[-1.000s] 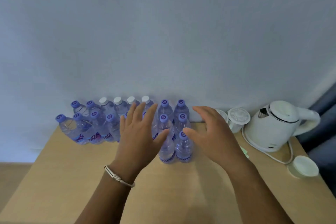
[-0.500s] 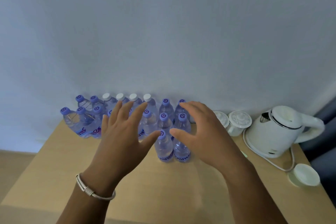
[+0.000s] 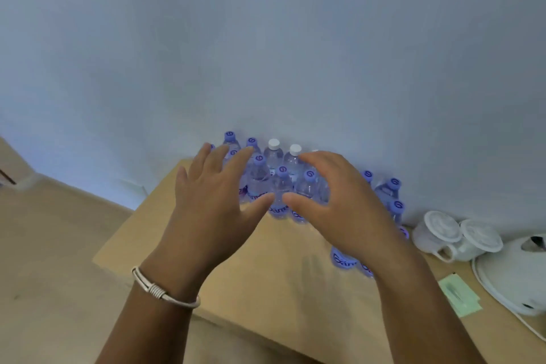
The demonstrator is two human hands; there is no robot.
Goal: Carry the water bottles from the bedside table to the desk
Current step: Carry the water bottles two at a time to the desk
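Note:
Several small clear water bottles [image 3: 280, 189] with purple or white caps stand packed together on a light wooden desk [image 3: 266, 269], against the pale wall. My left hand [image 3: 212, 198], a white bracelet on its wrist, hovers in front of the left bottles with fingers spread and straight. My right hand [image 3: 339, 204] hovers beside it with fingers gently arched, covering the right part of the group. Neither hand holds a bottle. Two purple-labelled bottles [image 3: 342, 260] show under my right wrist.
Two white lidded cups [image 3: 458, 233] stand to the right of the bottles. A white electric kettle [image 3: 520, 272] with its cord is at the far right. A pale green paper packet [image 3: 459, 295] lies near it. The desk's left edge drops to a tan floor [image 3: 53, 245].
The view has swung left and tilted, so the desk now lies diagonally and the kettle sits at the right edge. Both hands have drifted left along the row of bottles, still holding nothing.

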